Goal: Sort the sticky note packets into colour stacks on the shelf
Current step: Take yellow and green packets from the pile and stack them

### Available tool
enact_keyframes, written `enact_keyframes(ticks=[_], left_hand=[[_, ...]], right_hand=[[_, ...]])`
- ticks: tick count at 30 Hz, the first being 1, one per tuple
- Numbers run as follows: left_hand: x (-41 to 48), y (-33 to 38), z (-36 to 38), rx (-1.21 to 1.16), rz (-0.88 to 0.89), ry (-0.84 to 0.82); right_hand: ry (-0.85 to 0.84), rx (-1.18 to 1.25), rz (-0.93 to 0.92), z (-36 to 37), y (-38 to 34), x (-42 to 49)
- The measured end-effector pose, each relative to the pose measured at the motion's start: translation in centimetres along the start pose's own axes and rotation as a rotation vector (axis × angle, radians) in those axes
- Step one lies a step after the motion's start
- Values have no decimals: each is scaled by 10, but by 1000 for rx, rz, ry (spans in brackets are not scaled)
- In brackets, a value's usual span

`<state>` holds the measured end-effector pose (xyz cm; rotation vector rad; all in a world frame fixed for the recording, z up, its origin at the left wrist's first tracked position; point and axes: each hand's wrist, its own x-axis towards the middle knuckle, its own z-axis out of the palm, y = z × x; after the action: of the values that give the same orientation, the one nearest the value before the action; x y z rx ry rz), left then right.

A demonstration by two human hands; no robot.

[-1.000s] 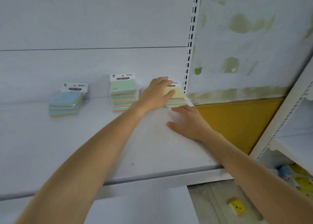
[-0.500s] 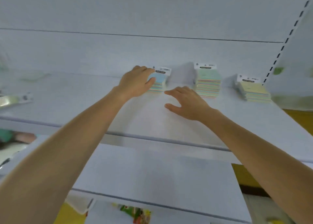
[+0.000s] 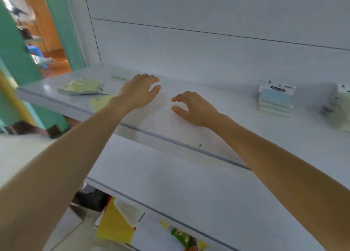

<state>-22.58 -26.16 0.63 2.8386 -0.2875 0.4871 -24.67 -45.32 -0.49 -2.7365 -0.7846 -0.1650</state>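
- While both arms reach out over the white shelf (image 3: pixel 236 129), the left hand (image 3: pixel 139 93) hangs just above it with its fingers loosely bent, and it holds nothing.
- The right hand (image 3: pixel 195 108) is just to the right of it, not touching it. Its fingers and thumb curve like a small claw, and it is empty too. I cannot tell if it touches the shelf.
- A blue stack (image 3: pixel 275 101) of sticky note packets stands well to the right, near the back, with a white label card on top.
- Further right, at the picture's edge, is a pale green stack (image 3: pixel 339 112), very blurred.
- At the left end of the shelf, loose packets lie flat: a yellow pile (image 3: pixel 81 86), one yellow packet (image 3: pixel 100 102) near the front edge beside the left arm, and a pale green packet (image 3: pixel 122 74) at the back.
- The back wall (image 3: pixel 208 57) is white, with a thin dark line across it.
- A lower shelf (image 3: pixel 170 184), also white, sits nearer.
- Under it are yellow things (image 3: pixel 115 230) and a green bag (image 3: pixel 181 235), both blurred.
- Left of the shelf is a green wall (image 3: pixel 19 61) and a doorway (image 3: pixel 49 34) into an orange room.
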Motion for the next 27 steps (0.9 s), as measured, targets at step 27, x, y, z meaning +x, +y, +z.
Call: enact_keyframes(ticks=[27], left_hand=[[92, -272, -42, -131, -146, -773]], right_hand=[[38, 183, 330, 93, -69, 286]])
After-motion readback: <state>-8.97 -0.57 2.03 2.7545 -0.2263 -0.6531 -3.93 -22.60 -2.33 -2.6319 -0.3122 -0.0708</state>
